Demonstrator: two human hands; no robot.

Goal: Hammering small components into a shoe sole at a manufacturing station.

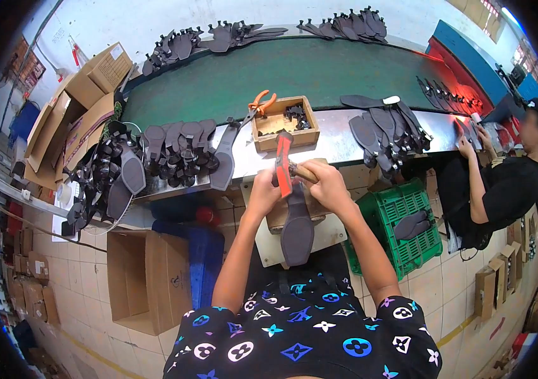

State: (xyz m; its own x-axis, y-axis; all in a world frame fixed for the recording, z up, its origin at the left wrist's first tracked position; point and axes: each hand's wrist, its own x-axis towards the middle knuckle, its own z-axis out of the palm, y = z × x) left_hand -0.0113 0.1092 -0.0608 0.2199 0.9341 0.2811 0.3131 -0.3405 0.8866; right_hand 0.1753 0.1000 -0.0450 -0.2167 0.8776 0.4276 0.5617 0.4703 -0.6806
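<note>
- Nearest the camera, the wearer's black patterned shirt (307, 335) fills the lower edge.
- Just beyond it, the dark sole (297, 237) lies over a wooden block (275, 222), its broad end toward the wearer; the block presumably gives firm backing.
- The right grip (324, 183) is closed around the wooden handle of a red-headed hammer (283, 169), whose head stands over the sole's far, narrow end.
- The left grip (264, 192) is curled beside that end, probably steadying it; the hammer hides its fingertips, so I cannot tell what they pinch.
- The sole's broad end thus lies nearer the wearer than both grips.
- On the metal counter (244, 153), a wooden box (307, 138) keeps small black parts (298, 117) seemingly within easy reach, orange-handled pliers (261, 103) at its left.
</note>
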